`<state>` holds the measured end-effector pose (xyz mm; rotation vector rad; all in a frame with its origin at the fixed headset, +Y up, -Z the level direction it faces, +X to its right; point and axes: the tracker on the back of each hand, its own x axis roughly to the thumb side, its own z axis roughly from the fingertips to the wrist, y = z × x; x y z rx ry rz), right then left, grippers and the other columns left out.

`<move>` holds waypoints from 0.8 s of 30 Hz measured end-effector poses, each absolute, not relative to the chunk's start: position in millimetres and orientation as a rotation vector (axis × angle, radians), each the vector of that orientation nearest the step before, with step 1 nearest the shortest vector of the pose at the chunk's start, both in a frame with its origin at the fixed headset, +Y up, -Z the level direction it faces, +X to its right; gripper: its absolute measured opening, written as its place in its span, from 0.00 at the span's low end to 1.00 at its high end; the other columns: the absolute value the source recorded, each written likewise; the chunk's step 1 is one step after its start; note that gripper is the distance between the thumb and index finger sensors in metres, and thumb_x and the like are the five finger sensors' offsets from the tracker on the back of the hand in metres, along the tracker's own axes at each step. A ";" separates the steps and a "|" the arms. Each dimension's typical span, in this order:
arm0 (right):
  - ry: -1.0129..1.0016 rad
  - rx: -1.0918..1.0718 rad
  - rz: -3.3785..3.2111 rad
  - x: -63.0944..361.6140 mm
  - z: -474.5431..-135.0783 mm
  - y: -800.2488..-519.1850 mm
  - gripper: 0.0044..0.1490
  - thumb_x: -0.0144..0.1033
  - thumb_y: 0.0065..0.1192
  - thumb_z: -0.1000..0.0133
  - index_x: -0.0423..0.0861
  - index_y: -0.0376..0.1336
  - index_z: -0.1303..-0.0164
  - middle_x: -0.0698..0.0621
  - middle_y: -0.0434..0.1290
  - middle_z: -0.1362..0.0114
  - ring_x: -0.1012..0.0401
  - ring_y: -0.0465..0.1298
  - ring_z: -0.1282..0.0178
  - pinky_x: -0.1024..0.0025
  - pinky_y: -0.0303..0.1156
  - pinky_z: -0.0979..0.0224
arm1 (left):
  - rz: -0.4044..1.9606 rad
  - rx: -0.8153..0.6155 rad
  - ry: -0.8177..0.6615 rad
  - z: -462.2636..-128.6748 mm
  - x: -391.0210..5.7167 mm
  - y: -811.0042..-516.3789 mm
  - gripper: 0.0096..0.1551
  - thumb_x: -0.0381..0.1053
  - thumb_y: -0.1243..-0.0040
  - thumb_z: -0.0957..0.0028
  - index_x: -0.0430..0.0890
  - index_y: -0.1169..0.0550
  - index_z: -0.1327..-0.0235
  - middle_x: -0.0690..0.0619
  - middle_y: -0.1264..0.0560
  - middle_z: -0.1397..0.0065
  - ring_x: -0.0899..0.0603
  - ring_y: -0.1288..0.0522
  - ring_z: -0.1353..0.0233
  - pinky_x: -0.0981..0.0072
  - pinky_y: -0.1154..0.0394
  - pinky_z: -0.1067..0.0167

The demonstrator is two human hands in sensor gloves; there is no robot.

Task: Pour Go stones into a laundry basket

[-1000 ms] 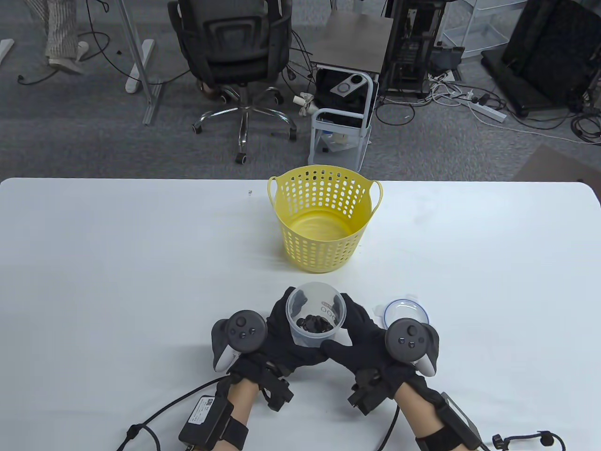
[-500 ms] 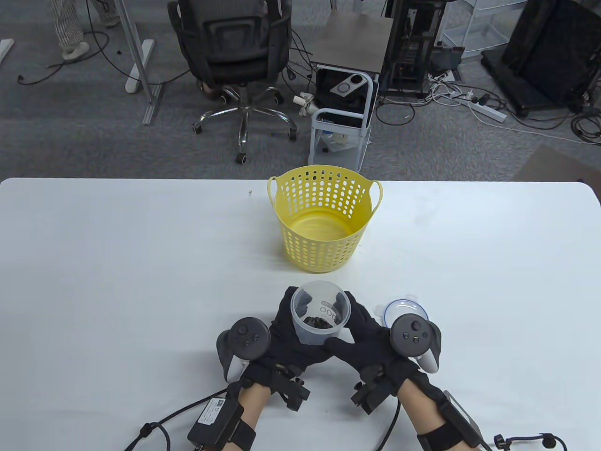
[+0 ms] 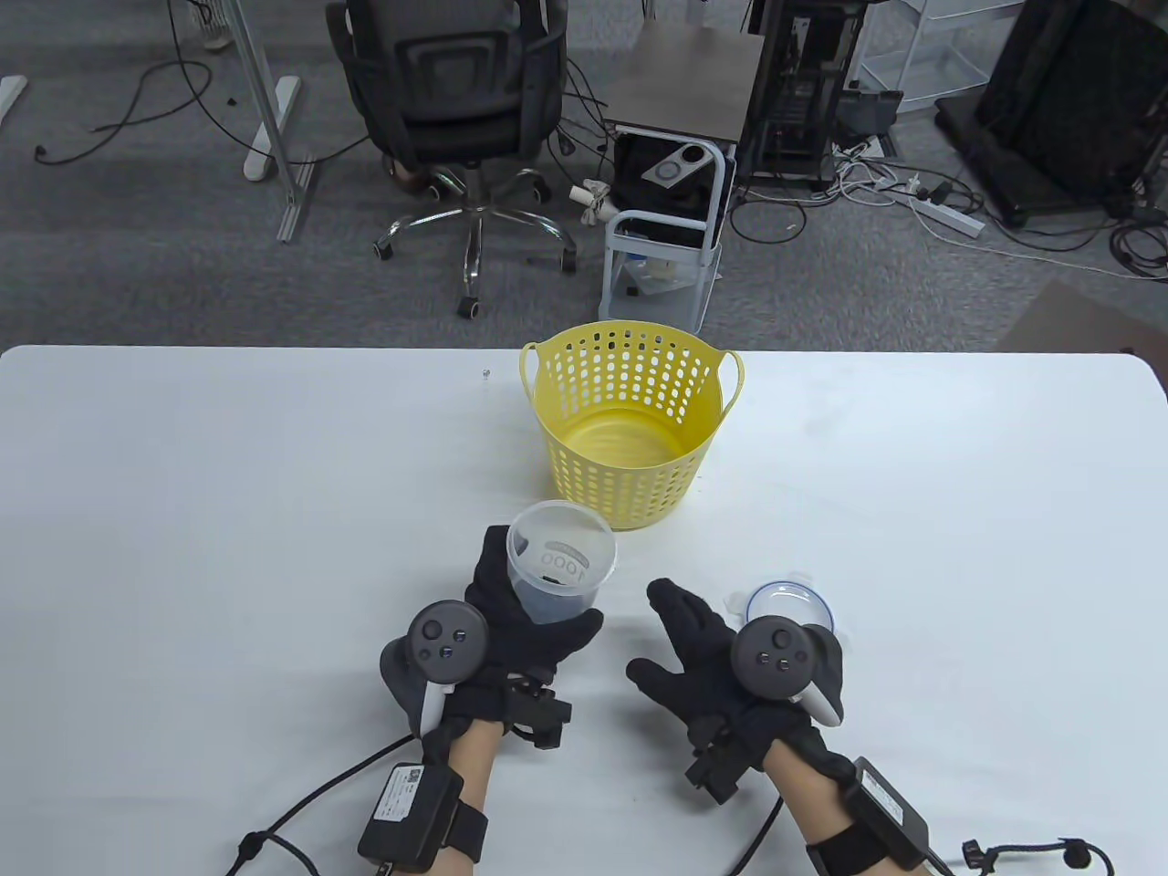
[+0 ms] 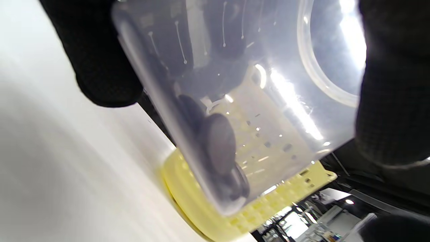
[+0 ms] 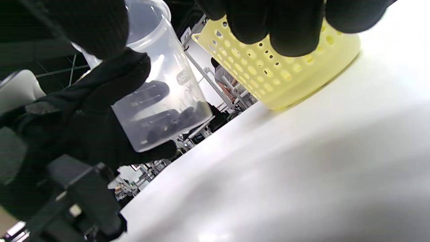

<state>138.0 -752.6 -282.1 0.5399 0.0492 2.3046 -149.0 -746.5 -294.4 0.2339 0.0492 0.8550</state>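
My left hand (image 3: 525, 616) grips a clear plastic cup (image 3: 558, 570) with black Go stones in its bottom, held above the table just in front of the yellow laundry basket (image 3: 630, 424). The left wrist view shows the cup (image 4: 242, 101) close up with dark stones (image 4: 218, 144) low in it and the basket (image 4: 201, 208) behind. In the right wrist view the cup (image 5: 158, 90) sits in the left glove, lifted off the table. My right hand (image 3: 689, 652) is open and empty, apart from the cup, to its right.
The cup's round lid (image 3: 789, 607) lies on the white table (image 3: 228, 511) beside my right hand. The basket stands near the table's far edge. A small speck (image 3: 485, 373) lies at the far left of the basket.
My right hand has let go of the cup and drawn back open. My left hand alone has lifted the cup and carried it left and forward toward the basket.
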 end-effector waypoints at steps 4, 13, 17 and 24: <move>0.045 0.545 2.306 136.6 -281.9 -750.6 0.58 0.62 0.68 0.50 0.40 0.48 0.21 0.33 0.56 0.19 0.30 0.65 0.26 0.29 0.61 0.30 | 0.819 0.257 0.093 -301.7 -162.8 -732.1 0.83 0.75 0.09 0.83 0.61 0.53 0.25 0.58 0.40 0.15 0.32 0.27 0.23 0.37 0.15 0.45; 0.081 0.542 2.333 135.6 -283.1 -753.2 0.57 0.61 0.69 0.50 0.40 0.50 0.22 0.33 0.58 0.19 0.30 0.65 0.26 0.29 0.61 0.30 | 0.661 0.348 0.152 -327.0 -183.8 -666.8 0.83 0.75 0.08 0.83 0.62 0.52 0.24 0.59 0.40 0.14 0.33 0.28 0.22 0.37 0.16 0.43; 0.101 0.542 2.355 135.0 -283.7 -754.7 0.57 0.61 0.69 0.50 0.40 0.50 0.22 0.33 0.58 0.19 0.30 0.65 0.26 0.29 0.60 0.30 | 0.553 0.391 0.174 -339.5 -185.5 -640.4 0.83 0.75 0.08 0.83 0.62 0.52 0.24 0.59 0.40 0.14 0.33 0.28 0.22 0.37 0.17 0.43; 0.132 0.544 2.371 133.5 -284.4 -756.4 0.56 0.61 0.69 0.50 0.40 0.51 0.22 0.33 0.58 0.20 0.30 0.65 0.27 0.28 0.60 0.30 | 0.345 0.412 0.208 -364.9 -175.2 -604.9 0.82 0.75 0.08 0.83 0.64 0.51 0.24 0.60 0.39 0.14 0.34 0.28 0.21 0.37 0.18 0.42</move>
